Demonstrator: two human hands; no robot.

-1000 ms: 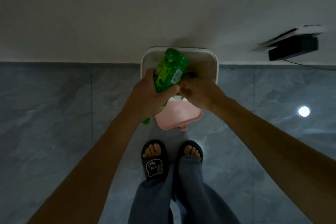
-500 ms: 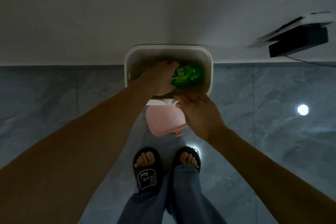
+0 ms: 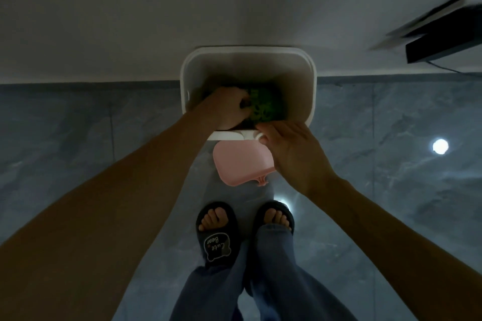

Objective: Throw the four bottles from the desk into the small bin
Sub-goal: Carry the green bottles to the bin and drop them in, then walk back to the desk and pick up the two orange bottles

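A small white bin (image 3: 309,70) stands on the floor against the wall, its pink lid (image 3: 240,167) hanging open toward me. Green bottles (image 3: 263,108) lie deep inside it in shadow; how many I cannot tell. My left hand (image 3: 227,107) reaches down into the bin with its fingers curled against the green bottles. My right hand (image 3: 292,154) rests on the bin's near rim by the lid hinge, fingers closed on the edge.
The floor is grey marble-look tile with bright lamp reflections (image 3: 440,146). My feet in dark slippers (image 3: 217,232) stand just in front of the bin. A black object with a cable (image 3: 443,41) sits by the wall at upper right.
My left hand has gone from above the bin rim down into it with the green bottles. My right hand moved from the bottles to the bin's near rim.
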